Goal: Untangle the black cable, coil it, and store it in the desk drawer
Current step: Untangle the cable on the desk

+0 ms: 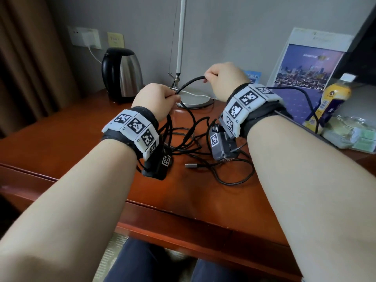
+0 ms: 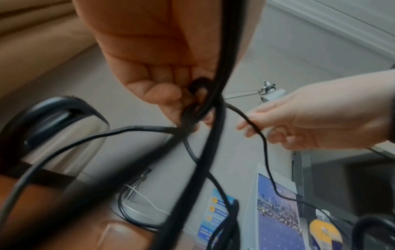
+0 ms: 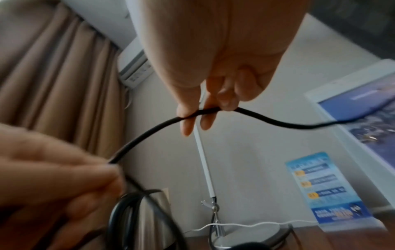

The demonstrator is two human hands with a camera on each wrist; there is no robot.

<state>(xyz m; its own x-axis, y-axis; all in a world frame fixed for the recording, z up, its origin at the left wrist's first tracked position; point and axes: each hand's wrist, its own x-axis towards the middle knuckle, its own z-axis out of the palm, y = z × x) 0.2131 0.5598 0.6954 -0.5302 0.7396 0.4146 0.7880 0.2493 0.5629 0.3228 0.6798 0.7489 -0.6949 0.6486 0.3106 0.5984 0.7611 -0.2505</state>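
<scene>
Loops of the black cable [image 1: 189, 139] sprawl tangled on the surface [image 1: 71, 139] at frame centre, its plug pointing left. Above them the left hand [image 1: 155, 100] pinches gathered strands while the right hand [image 1: 225, 80] grips a short arc running left-right. Best feed slack gently, never tugging knots tight.

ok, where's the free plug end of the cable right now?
In the head view the plug lies on the desk between the two forearms, just in front of the loose black cable tangle, untouched by either hand.
</scene>
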